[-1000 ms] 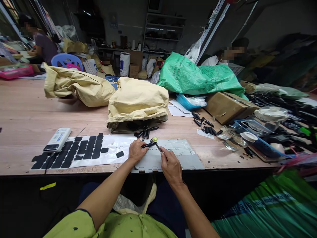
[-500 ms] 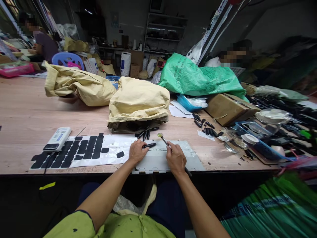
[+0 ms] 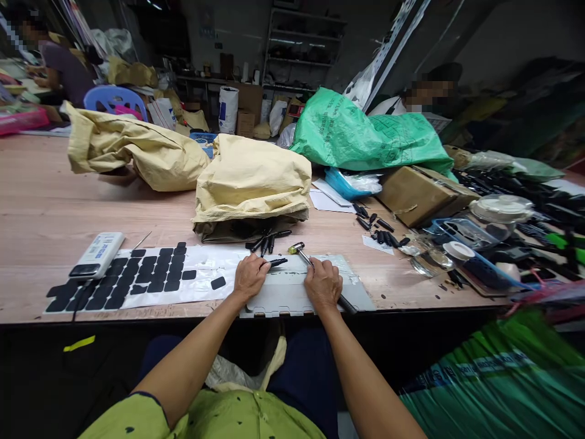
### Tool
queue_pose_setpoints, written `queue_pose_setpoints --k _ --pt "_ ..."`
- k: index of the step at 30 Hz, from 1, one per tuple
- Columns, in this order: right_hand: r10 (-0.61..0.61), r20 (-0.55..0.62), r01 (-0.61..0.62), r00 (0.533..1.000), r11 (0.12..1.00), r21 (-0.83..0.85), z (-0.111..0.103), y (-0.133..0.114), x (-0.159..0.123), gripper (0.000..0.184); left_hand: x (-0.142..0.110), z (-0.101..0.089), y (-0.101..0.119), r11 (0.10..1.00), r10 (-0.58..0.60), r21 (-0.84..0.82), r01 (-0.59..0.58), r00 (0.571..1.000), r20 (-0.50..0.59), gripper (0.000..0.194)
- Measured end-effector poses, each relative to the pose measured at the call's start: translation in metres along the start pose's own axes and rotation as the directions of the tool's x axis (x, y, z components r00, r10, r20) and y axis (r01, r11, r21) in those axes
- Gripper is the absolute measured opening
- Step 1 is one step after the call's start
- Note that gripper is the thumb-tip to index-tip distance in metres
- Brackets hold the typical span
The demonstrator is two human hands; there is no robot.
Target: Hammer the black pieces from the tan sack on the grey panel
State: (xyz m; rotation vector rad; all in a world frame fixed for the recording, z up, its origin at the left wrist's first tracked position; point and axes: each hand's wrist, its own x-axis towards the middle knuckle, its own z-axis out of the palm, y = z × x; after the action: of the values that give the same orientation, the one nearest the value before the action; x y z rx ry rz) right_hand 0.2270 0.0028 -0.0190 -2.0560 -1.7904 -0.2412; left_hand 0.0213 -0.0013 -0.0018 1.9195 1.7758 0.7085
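My left hand (image 3: 250, 275) is closed on a slim black tapered piece (image 3: 278, 262), which points right over a grey plate (image 3: 283, 296). In my right hand (image 3: 323, 283) is a small hammer (image 3: 297, 247), gripped by its shaft. The hammer's yellowish head lies up and left of that hand, near the far edge of the plate; its dark handle end sticks out below the palm. Several similar black pieces (image 3: 269, 241) lie just beyond my left hand, by the mouth of a cream cloth bag (image 3: 251, 180). What my left fingers cover is hidden.
On the left, a white sheet (image 3: 201, 292) bears black rounded stickers, with a white electronic device (image 3: 97, 256) on it. More black pieces (image 3: 384, 235), a cardboard box (image 3: 420, 195) and a blue basket (image 3: 484, 268) are at right. A green sack (image 3: 365, 137) lies behind. Two people sit farther off.
The hammer head has turned and now shows side-on, its shaft lying lower across my right hand. My left hand still holds the black piece. The whole view has shifted slightly.
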Motion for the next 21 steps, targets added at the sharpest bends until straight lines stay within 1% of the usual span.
queue_pose_setpoints --k 5,7,9,11,13,15,17,18,20,21 --pt "0.000 0.011 0.000 1.000 1.000 -0.011 -0.001 -0.001 0.001 0.024 0.000 -0.005 0.003 0.999 0.014 -0.035 -0.013 1.000 0.019 0.027" --pt "0.002 0.019 -0.002 1.000 1.000 -0.013 -0.002 -0.002 0.001 0.024 -0.007 -0.011 0.005 0.996 0.036 -0.082 -0.032 0.998 0.051 0.025" --pt "0.005 0.026 -0.004 1.000 1.000 -0.016 -0.003 -0.002 0.001 0.024 -0.021 -0.020 0.006 0.985 0.110 -0.142 -0.095 0.988 0.105 0.020" --pt "0.007 0.030 -0.006 1.000 1.000 -0.018 -0.003 -0.002 0.001 0.025 -0.043 -0.030 0.003 0.961 0.238 -0.188 -0.204 0.955 0.179 0.014" --pt "0.009 0.032 -0.008 0.999 1.000 -0.020 -0.003 -0.003 0.001 0.025 -0.068 -0.037 -0.001 0.930 0.352 -0.203 -0.306 0.901 0.252 0.009" --pt "0.012 0.037 -0.011 0.999 1.000 -0.021 -0.002 -0.003 0.001 0.025 -0.091 -0.042 -0.006 0.915 0.400 -0.179 -0.361 0.871 0.286 0.006" --pt "0.016 0.043 -0.015 0.999 1.000 -0.024 -0.002 -0.003 0.001 0.025 -0.108 -0.044 -0.008 0.912 0.411 -0.138 -0.387 0.867 0.283 0.011" --pt "0.017 0.044 -0.016 0.999 1.000 -0.027 -0.003 -0.004 0.001 0.025 -0.112 -0.044 -0.008 0.909 0.416 -0.125 -0.397 0.867 0.273 0.016" --pt "0.017 0.045 -0.016 0.999 0.999 -0.033 -0.003 -0.004 0.001 0.025 -0.111 -0.042 -0.007 0.905 0.425 -0.121 -0.408 0.874 0.235 0.023" --pt "0.015 0.045 -0.014 0.999 0.999 -0.036 -0.003 -0.003 0.001 0.025 -0.106 -0.040 -0.005 0.908 0.418 -0.123 -0.400 0.886 0.203 0.024"
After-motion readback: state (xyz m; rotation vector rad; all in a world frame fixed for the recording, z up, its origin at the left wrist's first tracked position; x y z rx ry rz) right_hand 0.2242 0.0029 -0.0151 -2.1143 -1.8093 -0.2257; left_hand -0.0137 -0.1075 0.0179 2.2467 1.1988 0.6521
